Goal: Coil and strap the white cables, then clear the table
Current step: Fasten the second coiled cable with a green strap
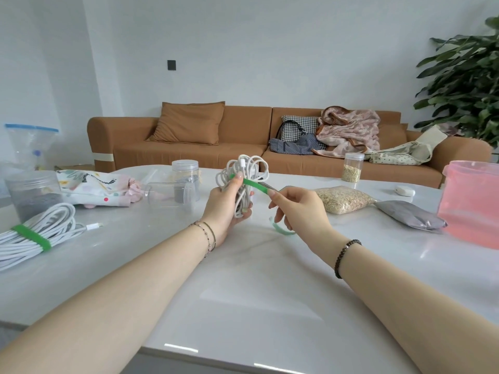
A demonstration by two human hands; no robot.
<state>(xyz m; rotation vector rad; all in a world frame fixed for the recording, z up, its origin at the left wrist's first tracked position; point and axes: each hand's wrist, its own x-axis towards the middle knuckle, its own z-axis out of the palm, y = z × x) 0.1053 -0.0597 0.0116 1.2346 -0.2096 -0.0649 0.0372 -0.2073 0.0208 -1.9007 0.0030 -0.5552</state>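
Observation:
My left hand (226, 206) grips a coiled white cable (244, 171) upright above the white table (243, 279), its thumb pressing one end of a green strap (253, 184) against the coil. My right hand (297, 209) pinches the strap's other end and holds it stretched to the right. A pale green strap (282, 230) lies on the table under my right hand. At the left edge lies a second white cable coil (35, 233), bound by a green strap (32, 237).
Clear plastic jars (172, 194) and a patterned cloth (91, 188) sit at the back left, a dark-filled jar (32, 193) further left. Right of my hands lie an oat bag (343, 198), a grey pouch (410, 218) and a pink bag (471, 203). A brown sofa (243, 136) stands behind.

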